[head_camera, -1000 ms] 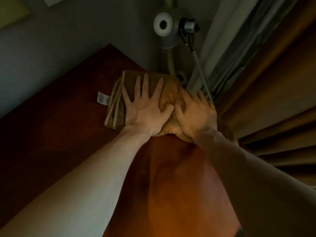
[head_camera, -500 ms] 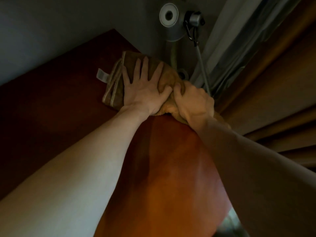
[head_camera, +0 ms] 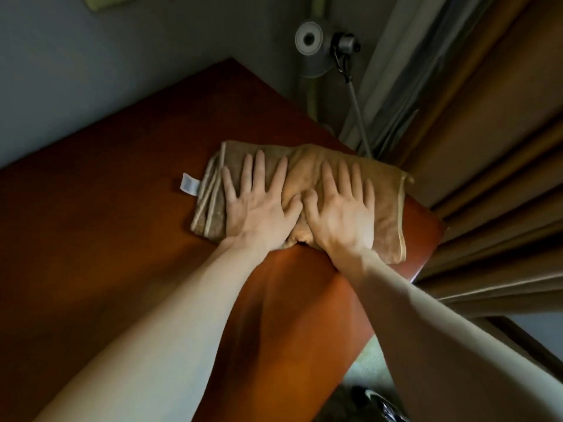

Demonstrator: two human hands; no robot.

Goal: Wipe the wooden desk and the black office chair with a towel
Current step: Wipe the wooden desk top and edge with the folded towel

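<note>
Dim reddish wooden desk (head_camera: 122,239) fills the room's corner. On it both hands lie flat, fingers straight and spread, gripping nothing. The left hand (head_camera: 259,214) and right hand (head_camera: 341,217) press side by side on a folded tan towel (head_camera: 387,208). Its long axis runs left to right near the desk's far right corner (white label (head_camera: 189,184) poking out at the left end). Beyond stand a grey wall (head_camera: 122,56), a silver lamp (head_camera: 310,47) and brown curtains (head_camera: 487,147). The palms hide the towel's middle.

Grey wall (head_camera: 91,71), brown curtains (head_camera: 493,153), silver lamp (head_camera: 310,47), dim light
</note>
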